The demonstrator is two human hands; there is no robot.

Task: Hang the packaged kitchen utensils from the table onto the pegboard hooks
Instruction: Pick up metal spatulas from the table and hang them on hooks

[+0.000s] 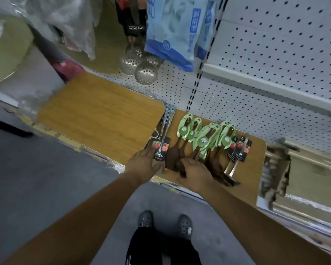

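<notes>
My left hand (144, 162) lies flat, fingers spread on the black-carded steel utensil (160, 148) at the table (96, 119) edge. My right hand (196, 172) cups the brown wooden spoons (182, 157) with green tags, fingers loosely curled. Pegboard (275, 60) above.

— What stands behind the table?
— A white perforated back wall (275, 54) with a slotted upright (196, 81) running down it.
— And underfoot?
— Grey, speckled floor (46, 188), dim and evenly lit.
— The furniture?
— A wood-grain tabletop (96, 119) with rounded corners, against the wall; to its right, open cardboard boxes (302, 173), blurred.
</notes>
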